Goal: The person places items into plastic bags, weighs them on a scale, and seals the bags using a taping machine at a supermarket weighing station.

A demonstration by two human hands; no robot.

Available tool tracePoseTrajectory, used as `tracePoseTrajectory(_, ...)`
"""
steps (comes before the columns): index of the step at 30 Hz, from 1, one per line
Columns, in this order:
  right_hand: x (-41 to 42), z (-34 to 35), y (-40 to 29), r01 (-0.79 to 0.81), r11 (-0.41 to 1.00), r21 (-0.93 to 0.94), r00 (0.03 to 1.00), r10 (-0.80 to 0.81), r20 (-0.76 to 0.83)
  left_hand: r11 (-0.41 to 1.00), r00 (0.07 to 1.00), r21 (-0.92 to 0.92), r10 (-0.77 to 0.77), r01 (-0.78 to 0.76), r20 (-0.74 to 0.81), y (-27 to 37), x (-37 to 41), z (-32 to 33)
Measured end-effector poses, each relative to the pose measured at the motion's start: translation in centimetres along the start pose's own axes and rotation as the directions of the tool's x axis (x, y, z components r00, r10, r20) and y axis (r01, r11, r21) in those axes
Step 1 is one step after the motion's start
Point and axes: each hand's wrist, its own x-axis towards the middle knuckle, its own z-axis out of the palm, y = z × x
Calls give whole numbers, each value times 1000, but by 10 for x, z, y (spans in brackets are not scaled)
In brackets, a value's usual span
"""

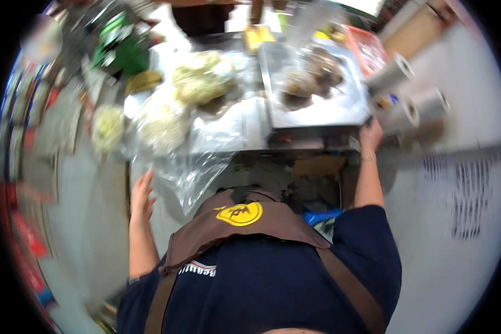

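Note:
My left hand [142, 194] is in the air in front of the bench, fingers apart and holding nothing. Near it, a clear plastic sheet or bag [196, 175] hangs over the bench's front edge. Pale, wrapped vegetables [163, 127] lie on that plastic, with yellow-green leafy heads [202, 77] behind them. My right hand [371, 135] is at the front right corner of a shiny metal-edged tray or machine top [330, 115]. A small dark thing is at its fingertips; blur hides whether it is gripped. Brown produce in clear bags [300, 85] rests on that top.
Rolls of clear film [426, 106] are at the right, beside a red crate [365, 48]. A pale cabbage-like head [107, 127] sits left of the bench. Farther back are a green container [125, 54] and a yellow box [256, 37]. Shelved packages [18, 108] line the far left.

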Motion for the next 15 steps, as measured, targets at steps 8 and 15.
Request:
tracePoseTrajectory(8, -28, 7, 21, -96, 992, -76, 995, 95, -14, 899, 949, -327, -314, 293, -13, -91, 92, 91)
tracePoseTrajectory(15, -111, -42, -122, -46, 866, 498, 748, -301, 592, 846, 942, -422, -252, 326, 223, -88, 72, 75)
